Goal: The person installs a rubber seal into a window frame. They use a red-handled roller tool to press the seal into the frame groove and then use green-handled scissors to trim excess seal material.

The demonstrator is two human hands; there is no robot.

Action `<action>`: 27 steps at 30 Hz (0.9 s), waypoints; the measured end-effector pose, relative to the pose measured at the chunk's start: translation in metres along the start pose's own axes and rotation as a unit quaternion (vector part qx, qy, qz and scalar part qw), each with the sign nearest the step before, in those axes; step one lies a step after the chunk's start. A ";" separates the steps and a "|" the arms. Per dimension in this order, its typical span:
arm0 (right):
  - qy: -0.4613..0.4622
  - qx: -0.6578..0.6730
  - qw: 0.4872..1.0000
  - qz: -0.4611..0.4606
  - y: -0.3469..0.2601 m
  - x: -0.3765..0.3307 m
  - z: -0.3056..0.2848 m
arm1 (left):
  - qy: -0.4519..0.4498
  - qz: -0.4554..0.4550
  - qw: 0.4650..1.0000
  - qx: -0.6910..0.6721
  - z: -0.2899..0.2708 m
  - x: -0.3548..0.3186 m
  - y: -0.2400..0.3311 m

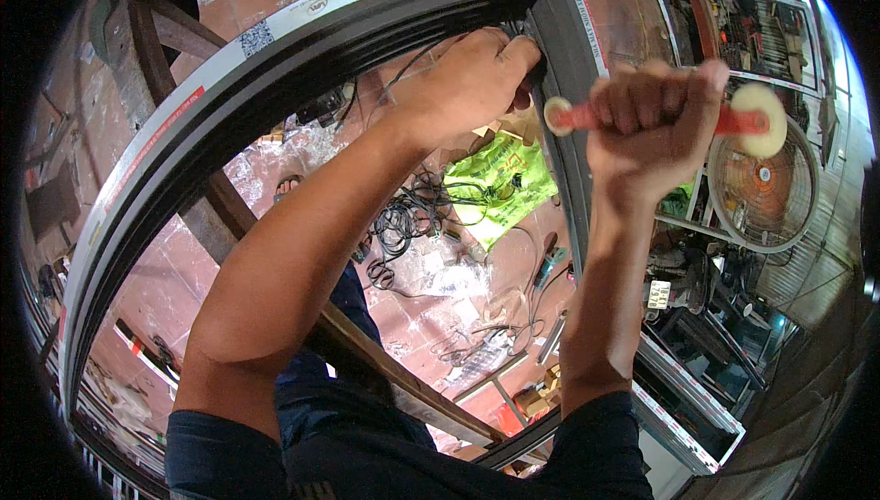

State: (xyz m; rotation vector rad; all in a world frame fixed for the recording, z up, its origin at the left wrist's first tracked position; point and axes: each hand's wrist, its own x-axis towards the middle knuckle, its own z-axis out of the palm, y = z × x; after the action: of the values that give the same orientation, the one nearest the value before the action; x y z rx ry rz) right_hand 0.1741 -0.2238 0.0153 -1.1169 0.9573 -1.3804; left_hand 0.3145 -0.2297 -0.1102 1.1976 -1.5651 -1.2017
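My right hand (646,129) is raised beside the right bar of a dark frame (412,7). It is closed round a double-ended roller (759,122) with a red handle and a cream wheel at each end, slightly blurred by motion. My left hand (478,76) reaches into the frame's upper right inside corner. Its fingers are curled and pressed together against the corner. A thin black strip (403,69) loops along the inner edge and passes behind that hand; what the fingertips hold is hidden. White printed film covers the frame's outer edge.
The frame rests on brown metal supports (367,344). On the tiled floor below are a tangle of black cable (403,225), a bright green bag (500,184) and a teal power tool (550,262). A round fan (765,184) and other frames stand at the right.
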 end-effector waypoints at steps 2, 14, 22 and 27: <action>0.020 0.015 1.000 0.007 -0.003 -0.012 -0.008 | 0.053 0.009 0.998 -0.043 0.004 -0.002 -0.001; 0.019 0.028 0.999 -0.001 -0.005 -0.023 -0.018 | -0.029 -0.068 0.997 -0.026 -0.006 0.000 0.010; 0.022 0.061 0.998 0.004 -0.007 -0.033 -0.030 | -0.039 -0.107 0.990 -0.082 -0.005 0.002 0.008; 0.040 -0.001 0.999 -0.011 -0.004 -0.027 -0.014 | 0.042 0.017 0.999 -0.026 0.003 0.000 0.004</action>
State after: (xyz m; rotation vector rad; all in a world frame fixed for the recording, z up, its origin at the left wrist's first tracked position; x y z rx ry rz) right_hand 0.1594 -0.1969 0.0132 -1.0836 1.0072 -1.4514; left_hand 0.3105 -0.2288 -0.1073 1.1694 -1.4779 -1.1486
